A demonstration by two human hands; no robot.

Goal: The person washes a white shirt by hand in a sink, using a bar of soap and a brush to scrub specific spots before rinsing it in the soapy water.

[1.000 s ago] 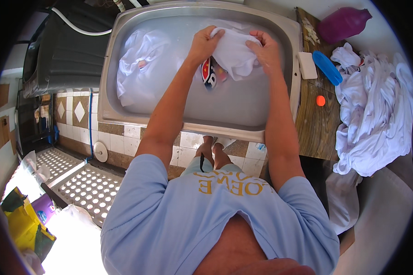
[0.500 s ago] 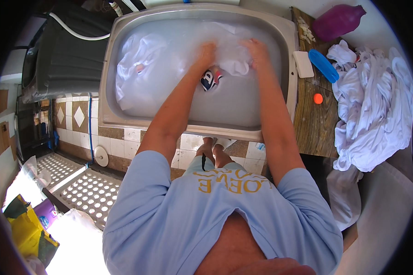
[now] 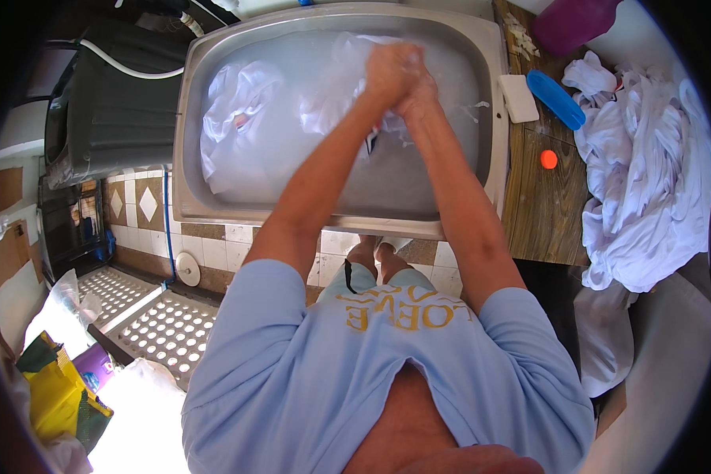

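The left hand (image 3: pixel 387 77) touches the right hand (image 3: pixel 419 93) over cloudy water (image 3: pixel 284 158) in a basin (image 3: pixel 221 212) holding white cloths (image 3: pixel 241 88).

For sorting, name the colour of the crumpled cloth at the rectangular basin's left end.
White cloth, best in head view.

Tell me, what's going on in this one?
The person's left hand and right hand meet over cloudy water in a basin; whether they grip anything is unclear. White cloth lies in the water beside them, with another white piece farther left. White fabric is heaped at the right.
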